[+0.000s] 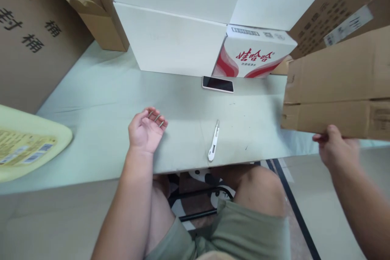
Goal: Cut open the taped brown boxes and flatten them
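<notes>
My right hand (338, 150) grips the lower edge of a folded brown cardboard box (332, 85) at the right, thumb on the near face. The box is held up over the table's right end. Palm up, my left hand (146, 130) rests above the left part of the table with its fingers loosely curled and apart; I see nothing held in it. Between the hands lies a white utility knife (214, 141), its tip pointing away from me. Farther back is a phone (217, 84) with a dark screen.
White boxes (176, 40) and a red-and-white carton (252, 55) stand along the back of the pale green table (91, 101). An open small carton (103, 24) and a large brown box (39, 40) are at the left. A yellow-green bottle (33, 146) lies at the left edge.
</notes>
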`<state>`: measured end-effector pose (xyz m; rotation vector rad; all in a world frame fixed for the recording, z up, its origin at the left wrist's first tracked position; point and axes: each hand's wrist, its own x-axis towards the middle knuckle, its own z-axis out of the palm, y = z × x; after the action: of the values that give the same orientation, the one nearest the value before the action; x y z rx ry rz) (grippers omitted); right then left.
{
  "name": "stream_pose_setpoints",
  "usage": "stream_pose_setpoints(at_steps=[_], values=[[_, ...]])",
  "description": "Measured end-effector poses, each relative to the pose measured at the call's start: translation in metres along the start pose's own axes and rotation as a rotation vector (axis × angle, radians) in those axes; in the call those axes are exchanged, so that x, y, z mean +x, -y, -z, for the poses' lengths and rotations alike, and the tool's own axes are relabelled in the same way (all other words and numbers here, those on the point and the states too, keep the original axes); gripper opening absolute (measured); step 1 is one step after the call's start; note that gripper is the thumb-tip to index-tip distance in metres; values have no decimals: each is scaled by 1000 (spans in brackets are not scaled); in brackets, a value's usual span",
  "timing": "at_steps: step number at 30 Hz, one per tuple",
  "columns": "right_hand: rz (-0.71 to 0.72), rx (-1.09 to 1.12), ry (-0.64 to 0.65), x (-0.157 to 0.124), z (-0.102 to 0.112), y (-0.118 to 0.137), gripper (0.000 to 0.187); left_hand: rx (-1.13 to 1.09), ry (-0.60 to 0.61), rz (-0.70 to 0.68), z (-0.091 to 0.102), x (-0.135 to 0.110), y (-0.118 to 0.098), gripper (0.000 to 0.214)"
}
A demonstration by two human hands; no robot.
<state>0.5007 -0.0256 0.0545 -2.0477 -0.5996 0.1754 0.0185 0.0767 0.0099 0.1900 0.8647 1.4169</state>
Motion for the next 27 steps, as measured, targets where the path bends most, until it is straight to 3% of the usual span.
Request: stream_pose_setpoints(at_steps=[2, 4, 6, 10, 14, 18, 23, 27], values=[[-2, 10, -9, 35, -23, 27, 9, -5, -10, -7, 0, 2, -1, 5], [6, 10, 2, 69, -52, 55, 25, 1, -22, -13, -1, 3, -1, 6], [-23, 12, 94, 96, -80, 78, 37, 9, -27, -18, -1, 4, -3, 6], [-140, -31, 317, 105, -115, 84, 36, -11, -30, -33, 1, 9, -8, 7], [-172, -122, 511, 76, -122, 50, 39, -43, -15, -31, 2, 14, -14, 10], [-95, -320, 559, 61, -115, 22, 41, -59, -18, -26, 3, 12, -16, 10], [84, -740, 559, 76, -106, 13, 33, -61, -15, -19, 10, 1, -19, 9], [245, -1010, 596, 105, -120, 18, 34, -33, -17, -64, 16, -2, -23, 9]])
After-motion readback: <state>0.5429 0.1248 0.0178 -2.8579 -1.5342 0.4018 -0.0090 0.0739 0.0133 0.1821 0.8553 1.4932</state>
